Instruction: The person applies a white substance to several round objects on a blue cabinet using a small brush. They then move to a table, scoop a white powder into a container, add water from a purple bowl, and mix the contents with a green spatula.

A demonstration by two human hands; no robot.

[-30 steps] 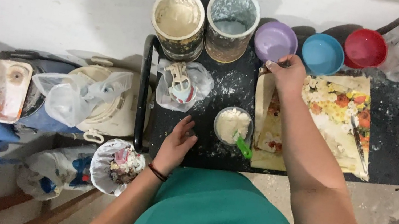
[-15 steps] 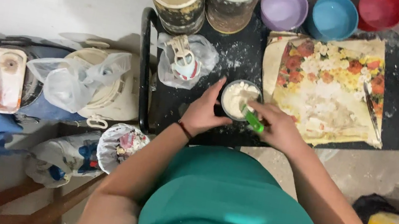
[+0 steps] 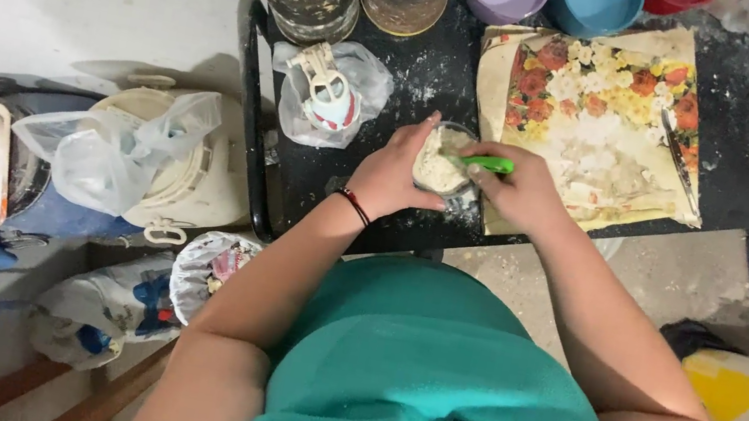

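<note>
Left hand (image 3: 391,175) was wrapped around the small clear cup (image 3: 441,163) of pale dough-like paste, which sat near the front edge of the black table (image 3: 417,76), just beside the floral sheet (image 3: 603,117). Right hand (image 3: 519,192) was clenched on a green-handled tool (image 3: 487,162) dipped into the paste. Risk as judged: the cup sat close to the edge, so a hard stir or a loose left-hand hold could tip it and smear paste onto the sheet.

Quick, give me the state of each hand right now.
Left hand: closed around the small cup of pale paste.
Right hand: closed on the green-handled tool.
</note>
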